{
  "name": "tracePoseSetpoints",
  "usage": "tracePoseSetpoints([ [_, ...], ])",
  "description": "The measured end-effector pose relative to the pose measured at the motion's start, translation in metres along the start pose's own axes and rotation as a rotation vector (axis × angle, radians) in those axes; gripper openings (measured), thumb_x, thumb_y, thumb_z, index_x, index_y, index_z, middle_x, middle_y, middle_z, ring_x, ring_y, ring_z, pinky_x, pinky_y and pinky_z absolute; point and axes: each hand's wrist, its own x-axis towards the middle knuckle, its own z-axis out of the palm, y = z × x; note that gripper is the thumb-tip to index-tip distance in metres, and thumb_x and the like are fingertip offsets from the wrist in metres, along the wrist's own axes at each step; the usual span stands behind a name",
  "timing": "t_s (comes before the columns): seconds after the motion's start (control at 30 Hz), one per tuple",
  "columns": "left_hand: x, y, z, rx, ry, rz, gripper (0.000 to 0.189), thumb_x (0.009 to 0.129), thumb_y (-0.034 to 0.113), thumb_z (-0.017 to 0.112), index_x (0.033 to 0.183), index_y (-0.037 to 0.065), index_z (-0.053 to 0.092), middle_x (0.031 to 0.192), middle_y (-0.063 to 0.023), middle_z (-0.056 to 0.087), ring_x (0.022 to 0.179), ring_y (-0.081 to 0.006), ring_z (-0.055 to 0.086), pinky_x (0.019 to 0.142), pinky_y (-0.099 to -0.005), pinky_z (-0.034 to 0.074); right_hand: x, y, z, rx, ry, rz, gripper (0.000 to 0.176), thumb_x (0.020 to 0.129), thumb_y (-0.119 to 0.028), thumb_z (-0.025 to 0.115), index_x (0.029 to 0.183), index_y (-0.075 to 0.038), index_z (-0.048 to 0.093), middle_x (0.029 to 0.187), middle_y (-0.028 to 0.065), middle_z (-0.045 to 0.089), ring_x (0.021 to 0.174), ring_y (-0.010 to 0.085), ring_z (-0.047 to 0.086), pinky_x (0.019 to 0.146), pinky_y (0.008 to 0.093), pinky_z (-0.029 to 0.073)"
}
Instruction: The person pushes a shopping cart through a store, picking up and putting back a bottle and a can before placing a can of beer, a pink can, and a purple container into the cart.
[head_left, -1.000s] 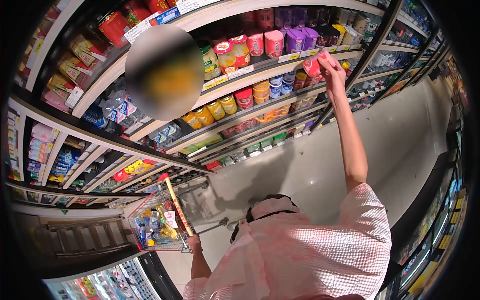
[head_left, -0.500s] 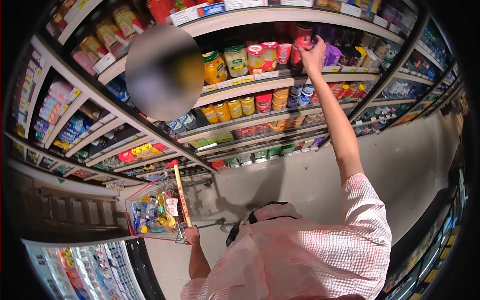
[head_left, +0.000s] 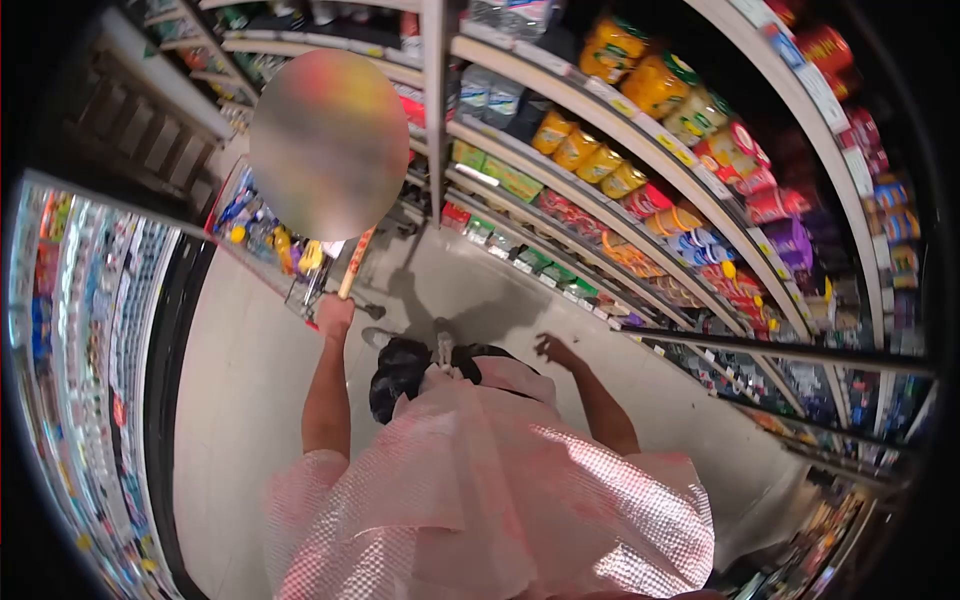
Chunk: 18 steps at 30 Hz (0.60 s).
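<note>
My left hand point(head_left: 334, 314) is closed around the handle point(head_left: 356, 262) of the shopping cart point(head_left: 262, 262). Bottles and colourful packages lie in the cart, partly hidden by a blurred disc. Low beside my body hangs my right hand point(head_left: 556, 351), its fingers slightly curled and apart, holding nothing, over the floor. To its upper right, the shelf point(head_left: 625, 120) carries orange jars point(head_left: 658, 84), a green-lidded pale jar point(head_left: 697, 116) and red packages point(head_left: 778, 204).
A refrigerated display point(head_left: 90, 380) with rows of drinks runs along the left. A ladder-like rack point(head_left: 140, 125) stands at the upper left. Further shelves point(head_left: 790, 400) continue to the lower right. Pale floor point(head_left: 235, 400) lies between them.
My right hand has come away from the red jar on the shelf and down to my side. The view has turned, so the shelves now stand at the right. My left hand stays on the handle.
</note>
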Motion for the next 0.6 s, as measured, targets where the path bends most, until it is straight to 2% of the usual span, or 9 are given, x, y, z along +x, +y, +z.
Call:
tracePoseSetpoints([
  [0.03, 0.007, -0.010, 0.008, -0.017, -0.037, 0.009, 0.039, 0.085, 0.033, 0.064, 0.111, 0.006, 0.077, 0.108, -0.0238, 0.075, 0.104, -0.0426, 0.072, 0.091, -0.0527, 0.057, -0.002, 0.044, 0.033, -0.077, -0.220, 0.116, 0.030, 0.095, -0.016, 0.067, 0.121, 0.000, 0.064, 0.098, 0.0107, 0.071, 0.088, 0.0183, 0.071, 0.067, 0.0346, 0.058],
  [0.1, -0.007, 0.001, -0.004, 0.002, -0.068, -0.051, 0.040, 0.086, 0.035, 0.064, 0.114, 0.008, 0.076, 0.112, -0.0230, 0.075, 0.108, -0.0417, 0.071, 0.093, -0.0523, 0.057, -0.024, 0.097, 0.074, -0.273, -0.366, 0.329, 0.030, 0.095, -0.016, 0.067, 0.121, -0.001, 0.063, 0.098, 0.0107, 0.071, 0.088, 0.0184, 0.072, 0.066, 0.0346, 0.058],
  [0.2, -0.015, -0.003, 0.006, 0.005, -0.061, -0.062, 0.037, 0.084, 0.033, 0.065, 0.110, 0.010, 0.078, 0.107, -0.0204, 0.077, 0.103, -0.0393, 0.073, 0.091, -0.0512, 0.059, -0.041, 0.113, 0.080, -0.402, -0.306, 0.475, 0.031, 0.096, -0.017, 0.067, 0.122, -0.001, 0.063, 0.098, 0.0108, 0.071, 0.087, 0.0186, 0.072, 0.066, 0.0346, 0.058],
  [0.27, -0.022, -0.006, 0.013, -0.009, -0.060, -0.046, 0.034, 0.083, 0.032, 0.065, 0.105, 0.010, 0.079, 0.103, -0.0196, 0.077, 0.100, -0.0391, 0.074, 0.089, -0.0511, 0.059, -0.042, 0.106, 0.070, -0.418, -0.217, 0.492, 0.032, 0.096, -0.018, 0.067, 0.122, -0.001, 0.063, 0.098, 0.0108, 0.071, 0.087, 0.0188, 0.072, 0.066, 0.0346, 0.058],
  [0.37, -0.041, 0.000, 0.014, -0.037, -0.051, -0.013, 0.031, 0.083, 0.031, 0.065, 0.100, 0.009, 0.079, 0.096, -0.0197, 0.077, 0.094, -0.0390, 0.075, 0.085, -0.0508, 0.060, -0.030, 0.091, 0.054, -0.418, -0.067, 0.436, 0.033, 0.096, -0.019, 0.067, 0.122, -0.001, 0.063, 0.099, 0.0109, 0.071, 0.087, 0.0190, 0.073, 0.065, 0.0346, 0.059],
  [0.43, -0.053, 0.001, 0.017, -0.077, -0.046, 0.007, 0.030, 0.083, 0.030, 0.065, 0.099, 0.009, 0.079, 0.093, -0.0200, 0.077, 0.089, -0.0388, 0.076, 0.082, -0.0506, 0.061, -0.006, 0.076, 0.043, -0.413, 0.041, 0.312, 0.033, 0.096, -0.020, 0.067, 0.123, -0.001, 0.063, 0.099, 0.0109, 0.071, 0.086, 0.0192, 0.073, 0.065, 0.0346, 0.059],
  [0.5, -0.063, 0.001, 0.028, -0.063, -0.054, 0.007, 0.029, 0.082, 0.029, 0.066, 0.096, 0.009, 0.079, 0.090, -0.0202, 0.077, 0.084, -0.0390, 0.076, 0.078, -0.0513, 0.062, 0.023, 0.046, 0.036, -0.275, 0.165, 0.177, 0.034, 0.096, -0.020, 0.067, 0.123, -0.001, 0.062, 0.099, 0.0110, 0.071, 0.086, 0.0193, 0.073, 0.065, 0.0346, 0.059],
  [0.53, -0.067, -0.001, 0.036, -0.084, -0.061, 0.006, 0.028, 0.082, 0.029, 0.066, 0.096, 0.009, 0.079, 0.090, -0.0201, 0.077, 0.083, -0.0391, 0.076, 0.078, -0.0516, 0.062, 0.025, -0.017, 0.043, 0.016, 0.257, 0.240, 0.035, 0.097, -0.021, 0.067, 0.124, -0.001, 0.062, 0.100, 0.0110, 0.070, 0.085, 0.0196, 0.074, 0.063, 0.0334, 0.059],
  [0.6, -0.082, 0.002, 0.035, -0.075, -0.120, 0.003, 0.030, 0.082, 0.029, 0.066, 0.101, 0.008, 0.078, 0.092, -0.0206, 0.077, 0.086, -0.0391, 0.076, 0.081, -0.0516, 0.062, 0.064, -0.071, 0.034, 0.021, 0.279, -0.052, 0.029, 0.100, -0.018, 0.063, 0.124, -0.003, 0.062, 0.100, 0.0102, 0.068, 0.086, 0.0196, 0.073, 0.063, 0.0326, 0.059],
])
